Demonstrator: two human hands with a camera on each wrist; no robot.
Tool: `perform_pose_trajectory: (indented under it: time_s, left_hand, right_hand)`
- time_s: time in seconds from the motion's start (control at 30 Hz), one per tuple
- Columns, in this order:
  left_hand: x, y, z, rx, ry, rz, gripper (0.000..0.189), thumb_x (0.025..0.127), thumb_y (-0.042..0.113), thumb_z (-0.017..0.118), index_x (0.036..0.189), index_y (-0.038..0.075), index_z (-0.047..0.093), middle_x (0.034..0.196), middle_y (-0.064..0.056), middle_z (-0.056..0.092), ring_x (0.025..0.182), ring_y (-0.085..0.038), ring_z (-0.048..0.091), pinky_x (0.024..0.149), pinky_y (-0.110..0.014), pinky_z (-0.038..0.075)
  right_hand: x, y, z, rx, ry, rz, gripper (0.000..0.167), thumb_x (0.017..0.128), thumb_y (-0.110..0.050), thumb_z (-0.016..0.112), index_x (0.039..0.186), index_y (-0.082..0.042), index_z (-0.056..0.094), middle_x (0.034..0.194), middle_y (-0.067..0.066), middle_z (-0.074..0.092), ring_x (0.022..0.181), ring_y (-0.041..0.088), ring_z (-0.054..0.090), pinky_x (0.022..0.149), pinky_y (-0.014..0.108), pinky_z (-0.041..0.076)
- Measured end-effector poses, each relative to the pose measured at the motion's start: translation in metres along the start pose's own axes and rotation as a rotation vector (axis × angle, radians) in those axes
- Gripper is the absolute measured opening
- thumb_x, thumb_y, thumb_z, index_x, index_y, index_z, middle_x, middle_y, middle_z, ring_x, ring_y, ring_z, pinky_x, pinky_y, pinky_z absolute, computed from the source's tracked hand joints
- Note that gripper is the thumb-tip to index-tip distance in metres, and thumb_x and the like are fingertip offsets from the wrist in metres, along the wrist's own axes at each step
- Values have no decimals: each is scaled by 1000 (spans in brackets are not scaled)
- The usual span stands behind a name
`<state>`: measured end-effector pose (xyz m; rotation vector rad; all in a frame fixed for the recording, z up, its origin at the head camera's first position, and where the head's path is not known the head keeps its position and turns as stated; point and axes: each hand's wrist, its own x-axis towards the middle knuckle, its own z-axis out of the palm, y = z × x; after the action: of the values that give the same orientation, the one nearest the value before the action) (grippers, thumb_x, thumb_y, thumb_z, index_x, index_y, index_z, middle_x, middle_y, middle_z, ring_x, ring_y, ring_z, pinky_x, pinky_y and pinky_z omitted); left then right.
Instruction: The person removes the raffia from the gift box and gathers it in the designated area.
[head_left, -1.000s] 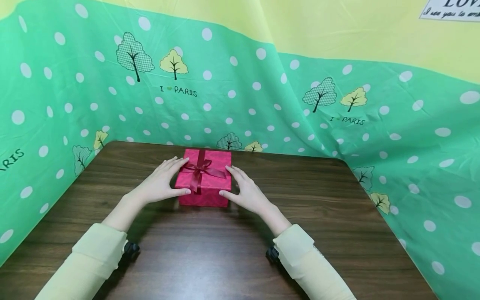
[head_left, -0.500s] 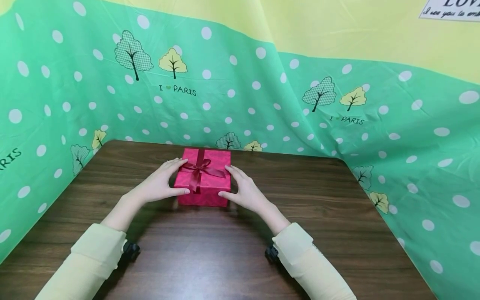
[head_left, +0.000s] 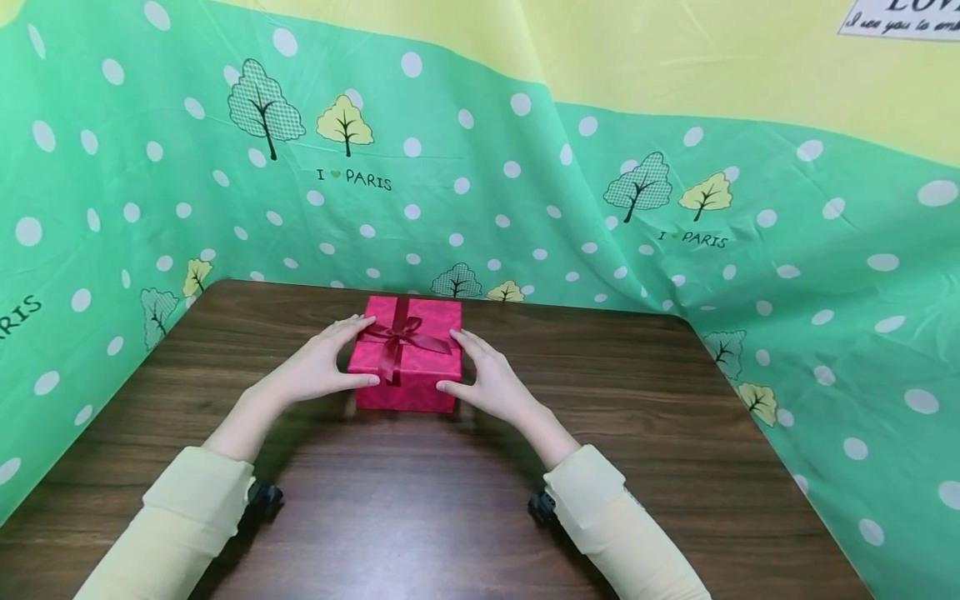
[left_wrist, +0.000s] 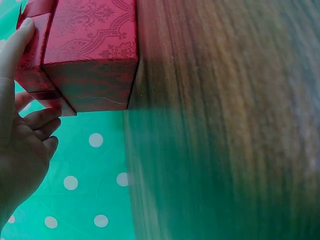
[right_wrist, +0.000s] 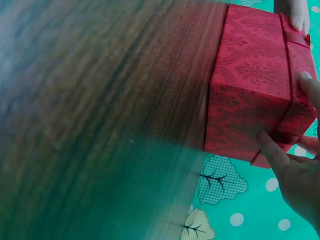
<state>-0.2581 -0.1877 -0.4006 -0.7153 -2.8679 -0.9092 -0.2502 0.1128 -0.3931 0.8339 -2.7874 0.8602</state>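
Observation:
A red patterned gift box [head_left: 431, 397] stands upright on the table, its lid on. Dark red ribbon [head_left: 402, 336] crosses the lid and ends in a bow. My left hand [head_left: 318, 367] grips the lid's left side, thumb at the front and fingers along the side. On the opposite side, my right hand [head_left: 497, 382] holds it in the same way. In the left wrist view, the left thumb [left_wrist: 22, 37] presses the lid's front face. The right wrist view shows one right finger [right_wrist: 270, 147] reaching onto the box side below the lid edge.
The dark wood-grain table [head_left: 420, 517] spreads around the box. A green dotted curtain [head_left: 495, 192] with printed trees hangs close behind the table and along its sides. Small black devices sit at both sleeve cuffs.
Both hands keep their hold on the box, which stays in place. The whole head view has shifted very slightly.

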Motion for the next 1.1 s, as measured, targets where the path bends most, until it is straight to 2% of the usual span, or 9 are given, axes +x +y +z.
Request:
perform_pose_trajectory:
  time_s: [0.3,0.6,0.87,1.1]
  left_hand:
    - [0,3,-2,-11,10,6,94,73,56,73,148,19,31,153,-15,28,141,-35,22,106,-59,29]
    - [2,5,-7,-2,25,1,95,72,59,73,149,23,30,152,-14,28,140,-35,23,104,-61,30]
    - [4,12,-16,-7,59,23,93,72,54,75,148,25,30,153,-12,28,141,-31,23,105,-58,30]
    - [4,21,-27,-15,112,42,93,72,51,77,148,26,30,153,-7,28,142,-27,23,105,-57,31]
  right_hand:
    - [-1,-1,-2,-7,19,-4,83,78,-40,76,145,-11,37,147,13,39,136,27,37,105,48,37]
    - [1,-3,-6,-12,49,-14,83,77,-40,76,145,-13,37,147,12,39,135,27,38,104,50,38]
    - [2,-6,-13,0,74,-26,83,77,-40,76,146,-13,37,147,12,39,135,26,38,104,48,38]
    - [4,-11,-20,13,110,-52,83,78,-40,76,146,-14,36,146,11,40,134,26,39,102,46,41]
